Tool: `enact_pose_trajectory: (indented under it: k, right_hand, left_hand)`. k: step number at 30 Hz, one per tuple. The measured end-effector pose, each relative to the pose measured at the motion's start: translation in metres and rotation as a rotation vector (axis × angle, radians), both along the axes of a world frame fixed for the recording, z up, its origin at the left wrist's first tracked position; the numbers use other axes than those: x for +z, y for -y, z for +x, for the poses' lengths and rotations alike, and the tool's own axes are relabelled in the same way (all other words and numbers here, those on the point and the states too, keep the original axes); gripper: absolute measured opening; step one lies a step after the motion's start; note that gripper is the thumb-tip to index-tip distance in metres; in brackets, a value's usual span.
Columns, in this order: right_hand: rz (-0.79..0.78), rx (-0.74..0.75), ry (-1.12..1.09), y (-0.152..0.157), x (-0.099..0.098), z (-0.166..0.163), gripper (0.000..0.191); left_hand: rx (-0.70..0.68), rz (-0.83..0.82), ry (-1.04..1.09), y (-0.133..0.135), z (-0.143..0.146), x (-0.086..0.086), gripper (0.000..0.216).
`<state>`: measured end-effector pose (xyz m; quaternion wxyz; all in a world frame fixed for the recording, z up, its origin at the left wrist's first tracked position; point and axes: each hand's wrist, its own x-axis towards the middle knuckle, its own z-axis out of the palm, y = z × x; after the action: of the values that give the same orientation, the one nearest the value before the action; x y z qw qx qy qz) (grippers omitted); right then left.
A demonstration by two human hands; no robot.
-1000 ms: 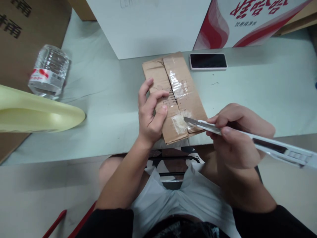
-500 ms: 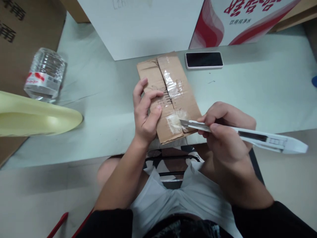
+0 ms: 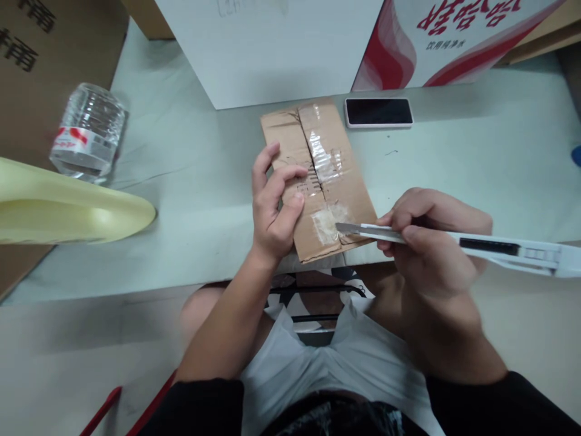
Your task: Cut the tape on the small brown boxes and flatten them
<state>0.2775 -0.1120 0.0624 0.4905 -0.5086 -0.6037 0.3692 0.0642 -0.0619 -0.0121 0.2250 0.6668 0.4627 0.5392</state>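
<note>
A flat brown cardboard box (image 3: 338, 145), taped along its middle seam, lies at the table's near edge. My left hand (image 3: 273, 203) rests on the box's left flap, with curled fingertips pressing the cardboard down. My right hand (image 3: 429, 242) is closed round a white utility knife (image 3: 463, 243). Its blade tip touches the tape patch (image 3: 330, 219) near the box's near end.
A dark phone (image 3: 379, 112) lies behind the box. A clear water bottle (image 3: 88, 133) stands at the left, above a pale yellow curved object (image 3: 68, 209). A white panel (image 3: 272, 48) and a red-and-white carton (image 3: 454, 36) stand at the back. The pale table (image 3: 476, 163) spreads right.
The knife blade stays at the tape patch with only a slight shift along the seam. My left hand keeps its hold on the box. The view wobbled a little.
</note>
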Motion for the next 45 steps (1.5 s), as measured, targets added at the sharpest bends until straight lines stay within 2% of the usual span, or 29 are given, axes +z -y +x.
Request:
enact_pose_trajectory:
  k: [4,10,18,21,24,27,29,33,35,37,39,41,43,45]
  right_hand:
    - [-0.101,0.06,0.055,0.0,0.008,0.001,0.009]
    - [-0.17,0.2,0.068,-0.005,0.017,0.004,0.012]
    - [-0.092,0.122,0.019,-0.001,0.008,0.01,0.011]
    - [-0.108,0.106,0.018,0.001,0.009,0.013,0.012]
    - [-0.107,0.108,-0.093,0.002,0.012,0.013,0.012]
    - [-0.058,0.107,-0.282,-0.002,0.016,0.012,0.013]
    - [0.042,0.061,-0.361,-0.01,0.015,0.014,0.014]
    - [0.282,-0.199,-0.421,-0.036,-0.003,0.026,0.01]
    - [0.229,-0.305,-0.275,-0.047,-0.017,0.033,0.017]
    - [0.051,-0.33,0.071,-0.053,-0.031,0.039,0.022]
    - [-0.177,-0.253,0.457,-0.056,-0.043,0.041,0.03]
    - [-0.348,-0.11,0.703,-0.056,-0.052,0.04,0.044]
    - [-0.379,-0.003,0.806,-0.056,-0.057,0.037,0.053]
    - [-0.297,0.032,0.826,-0.055,-0.058,0.033,0.054]
  left_hand:
    - [0.016,0.002,-0.026,0.0,-0.001,0.0,0.047]
    - [-0.012,-0.035,0.019,-0.001,-0.002,0.0,0.049]
    - [0.019,-0.041,-0.036,-0.005,-0.005,-0.004,0.058]
    - [0.015,-0.038,-0.012,-0.005,-0.006,-0.004,0.055]
    - [0.012,-0.037,0.001,-0.004,-0.006,-0.004,0.051]
    - [-0.004,-0.028,0.015,-0.005,-0.008,-0.004,0.048]
    - [-0.029,-0.02,0.031,-0.006,-0.011,-0.005,0.046]
    - [-0.062,-0.058,0.046,-0.012,-0.022,-0.004,0.05]
    - [-0.066,-0.089,0.06,-0.016,-0.029,-0.003,0.051]
    - [-0.073,-0.111,0.079,-0.019,-0.036,-0.003,0.047]
    - [-0.081,-0.131,0.1,-0.022,-0.045,-0.003,0.042]
    - [-0.093,-0.168,0.128,-0.025,-0.053,-0.004,0.041]
    - [-0.097,-0.203,0.16,-0.028,-0.061,-0.005,0.044]
    - [-0.086,-0.215,0.186,-0.03,-0.068,-0.005,0.047]
